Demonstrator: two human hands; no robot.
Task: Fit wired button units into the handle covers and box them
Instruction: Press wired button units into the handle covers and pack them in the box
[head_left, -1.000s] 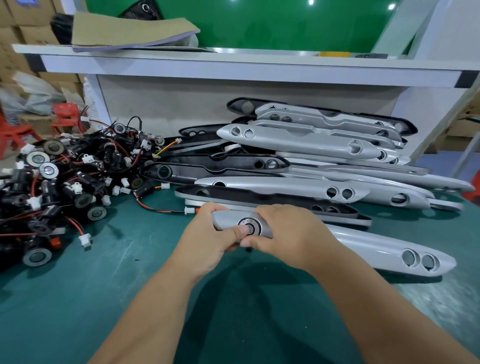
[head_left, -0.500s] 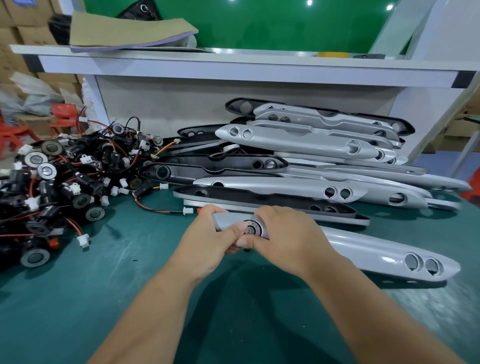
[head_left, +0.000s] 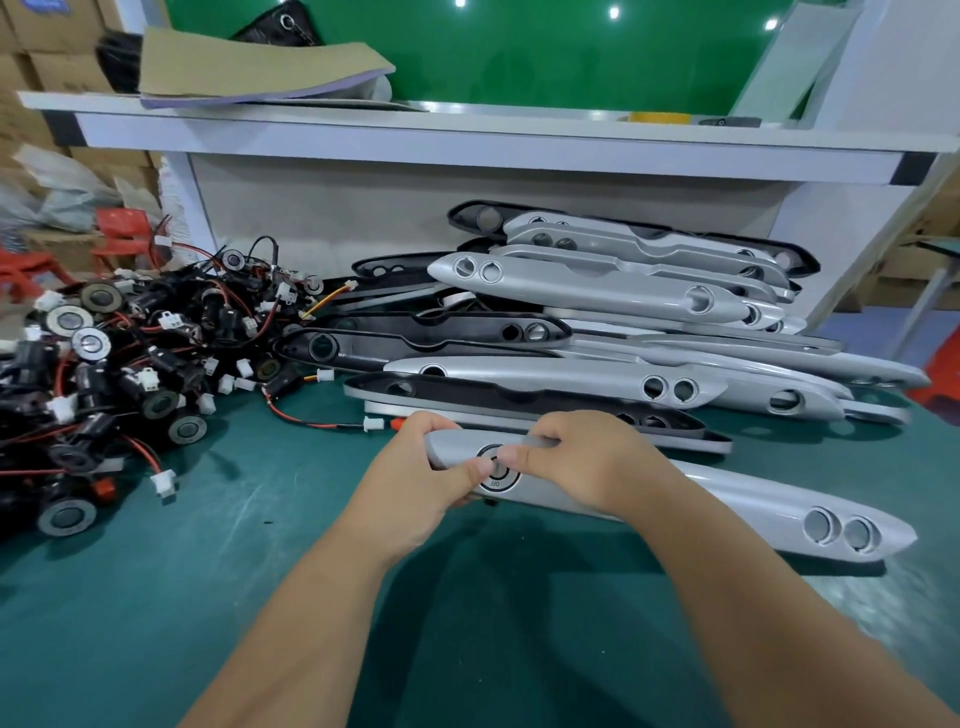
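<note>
Seating step, I judge: left hand (head_left: 415, 480) and right hand (head_left: 584, 467) clasp the long silver plastic handle cover (head_left: 727, 499), thumbs meeting on the round metal-rimmed button unit (head_left: 500, 482) between both grips; next, press squarely.

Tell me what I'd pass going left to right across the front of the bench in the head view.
The pile of wired button units → left hand → button unit between the thumbs → right hand → handle cover, its free end with two holes.
</note>
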